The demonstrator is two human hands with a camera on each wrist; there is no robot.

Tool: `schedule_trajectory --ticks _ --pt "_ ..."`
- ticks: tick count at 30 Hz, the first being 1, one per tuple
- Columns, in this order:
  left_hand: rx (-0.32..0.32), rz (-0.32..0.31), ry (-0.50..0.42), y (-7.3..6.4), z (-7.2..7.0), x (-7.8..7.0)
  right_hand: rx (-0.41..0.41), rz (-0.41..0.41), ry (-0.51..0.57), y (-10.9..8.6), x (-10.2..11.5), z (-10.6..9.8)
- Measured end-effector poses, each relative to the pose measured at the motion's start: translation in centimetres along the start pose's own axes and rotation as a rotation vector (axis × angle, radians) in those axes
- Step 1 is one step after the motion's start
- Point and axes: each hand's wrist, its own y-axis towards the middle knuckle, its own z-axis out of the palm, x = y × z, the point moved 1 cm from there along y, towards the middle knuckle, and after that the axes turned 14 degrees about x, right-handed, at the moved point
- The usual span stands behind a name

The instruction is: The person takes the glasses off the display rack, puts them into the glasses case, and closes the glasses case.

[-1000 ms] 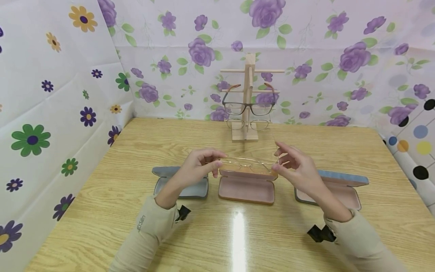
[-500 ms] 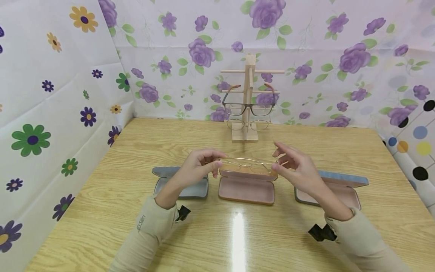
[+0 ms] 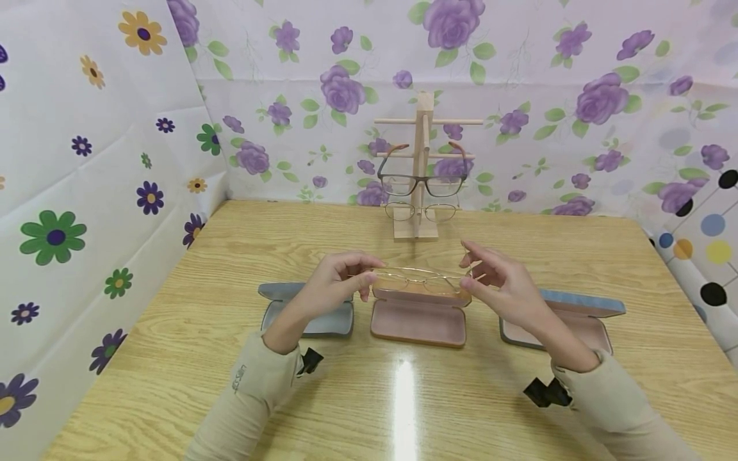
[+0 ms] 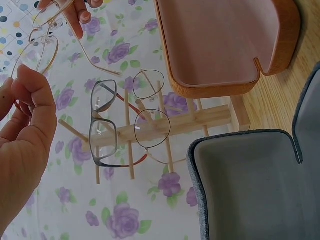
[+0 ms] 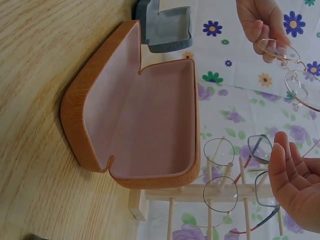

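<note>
Where the tabletop [image 3: 340, 410] lies nearest the person, two beige sleeves [image 3: 254, 390] reach in from about seven and five o'clock. Beyond them three hinged cases stand with lids raised: an orange-brown case [image 3: 418, 323] in the middle, a grey-blue case [image 3: 330, 318] at nine o'clock from it, partly covered by an arm, and a blue-lidded case [image 3: 585, 303] at three. Just above the middle case's lid, gold-rimmed glasses [image 3: 416, 280] are held in the air between both hands. The left hand [image 3: 336, 279], toward ten o'clock, pinches one end of the frame; the right hand [image 3: 503, 282], toward two, has its thumb by the other hinge and fingers bent about the temple there, seemingly a light grip. One temple appears folded behind the lenses while the other sticks out, so the folding looks about half done, and the pair is not yet set down. Farther off, at twelve o'clock, a wooden stand [image 3: 423, 131] bears dark-framed glasses [image 3: 425, 178] above thin-rimmed glasses [image 3: 440, 212], both apart from the hands.
</note>
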Motion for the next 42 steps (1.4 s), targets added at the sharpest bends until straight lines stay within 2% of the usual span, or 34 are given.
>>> schedule_trajectory --ticks 12,25,34,42 --pt "-0.001 -0.020 0.008 0.13 -0.08 0.05 0.036 -0.024 0.003 0.08 0.04 -0.12" --pt "0.007 0.002 0.005 0.16 -0.12 0.04 0.077 -0.046 0.013 0.20 0.02 -0.19" --pt "0.004 -0.011 -0.003 0.13 -0.09 0.03 0.095 -0.099 0.034 0.35 0.18 -0.09" --pt "-0.004 -0.019 0.000 0.18 -0.11 -0.14 0.106 -0.089 0.025 0.40 -0.02 0.04"
